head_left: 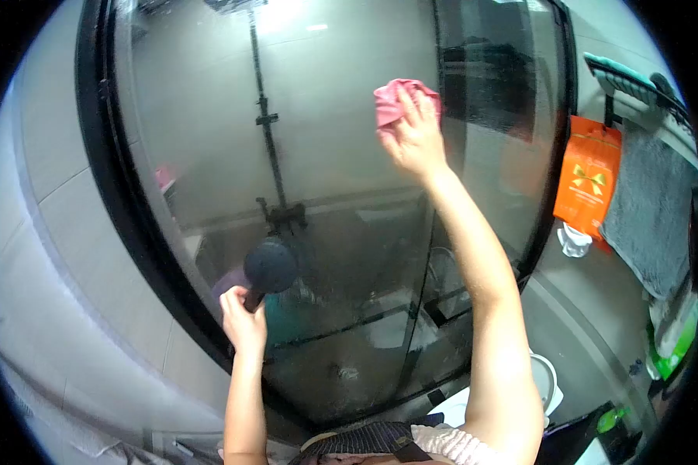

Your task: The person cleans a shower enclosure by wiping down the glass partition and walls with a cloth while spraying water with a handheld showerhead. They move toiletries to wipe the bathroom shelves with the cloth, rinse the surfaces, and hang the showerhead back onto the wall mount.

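- Holding the pink cloth (386,103) against the glass panel (349,170), the right hand (417,145) lies over its lower side.
- The left hand (243,322) is closed around the black shower head (271,265), which points upward, lower and left of the cloth.

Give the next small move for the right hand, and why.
Probably slide the crumpled pink cloth down the black-framed glass panel: the right hand presses it high on the glass, and the stretch below looks speckled. The left hand grips the round black shower head lower down.
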A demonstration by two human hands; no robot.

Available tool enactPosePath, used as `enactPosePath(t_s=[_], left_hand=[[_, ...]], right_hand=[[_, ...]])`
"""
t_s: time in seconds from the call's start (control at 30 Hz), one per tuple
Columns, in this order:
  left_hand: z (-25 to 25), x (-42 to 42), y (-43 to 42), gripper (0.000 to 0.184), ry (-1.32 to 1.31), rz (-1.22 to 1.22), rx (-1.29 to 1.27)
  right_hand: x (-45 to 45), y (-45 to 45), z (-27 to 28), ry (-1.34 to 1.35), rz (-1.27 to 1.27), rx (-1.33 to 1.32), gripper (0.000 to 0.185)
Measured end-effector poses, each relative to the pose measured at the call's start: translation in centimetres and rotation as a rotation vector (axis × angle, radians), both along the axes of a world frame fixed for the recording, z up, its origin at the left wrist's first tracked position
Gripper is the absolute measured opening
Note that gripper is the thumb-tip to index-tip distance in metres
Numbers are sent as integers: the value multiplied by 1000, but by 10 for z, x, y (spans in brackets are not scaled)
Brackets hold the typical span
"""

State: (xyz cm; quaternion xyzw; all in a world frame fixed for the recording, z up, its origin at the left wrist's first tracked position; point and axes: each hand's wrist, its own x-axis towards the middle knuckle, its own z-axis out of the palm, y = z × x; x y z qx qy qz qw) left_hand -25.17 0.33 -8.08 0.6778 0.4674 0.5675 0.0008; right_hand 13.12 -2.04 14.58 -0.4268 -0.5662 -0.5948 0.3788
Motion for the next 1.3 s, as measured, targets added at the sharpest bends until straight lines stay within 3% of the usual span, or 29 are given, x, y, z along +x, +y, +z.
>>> enactPosePath(t_s=[0.1,0.17,0.23,0.3,0.37,0.4,0.47,0.53,0.63,0.67,0.7,0.73,0.77,0.8,0.83,0.9,0.97,1.07,1.1,1.13,1.17,1.2,1.23,1.27,1.3], left_hand=[[2,-2,-2,35,-19,-14,-7],[4,-10,-1,33,-50,-1,4],[4,-15,2,30,-28,-59,15],[11,-19,3,29,-50,-69,-6],[17,-25,0,28,-79,-43,24],[20,-26,0,26,-92,-56,51],[20,-29,2,24,-176,-93,64],[14,-27,-1,23,-233,-115,42],[9,-31,-11,21,-299,-133,13],[7,-31,-12,21,-302,-130,23],[5,-32,-15,22,-305,-123,29],[15,-31,-28,25,-337,-145,-19],[13,-35,-31,31,-380,-183,-37],[5,-40,-26,33,-382,-184,-23],[-2,-44,-23,35,-383,-185,-10],[-10,-50,-27,31,-423,-203,-39],[-33,-59,-20,19,-437,-218,-202],[-66,-58,-10,18,-453,-211,-145],[-70,-53,-11,18,-489,-249,-111],[-61,-47,-22,17,-474,-252,-131],[-63,-45,-23,17,-470,-258,-131],[-68,-40,-24,15,-574,-303,-139],[-74,-36,-23,15,-678,-352,-142],[-84,-35,-21,12,-658,-364,-81],[-85,-35,-25,11,-670,-403,-64]], right_hand=[[-9,1,3,73,38,11,47],[-26,14,24,404,154,181,55],[-46,19,63,685,-88,59,69],[-89,30,99,629,-127,157,73],[-153,42,113,424,-79,8,75],[-181,69,112,298,19,151,72],[-241,47,97,17,131,-175,62],[-263,49,75,-419,84,-168,58],[-236,33,100,-351,204,-262,52],[-221,8,134,-295,-162,-489,48],[-203,-20,161,-79,-274,-644,45],[-141,29,151,-43,-37,-78,45],[-131,-16,171,115,35,-47,30],[-115,-47,165,142,377,-114,28],[-94,-46,160,-68,357,211,26],[2,34,139,19,-98,336,46],[-42,20,70,95,-190,227,49],[-106,12,-38,29,-43,-38,53],[-126,5,-74,3,-86,-237,53],[-137,11,-116,-119,84,-278,50],[-152,3,-153,-152,186,-452,43],[-179,-16,-164,-116,121,-954,39],[-170,-7,-209,-307,254,-1099,43],[-149,14,-260,-622,330,-775,46],[-137,22,-264,-788,357,-607,48]])
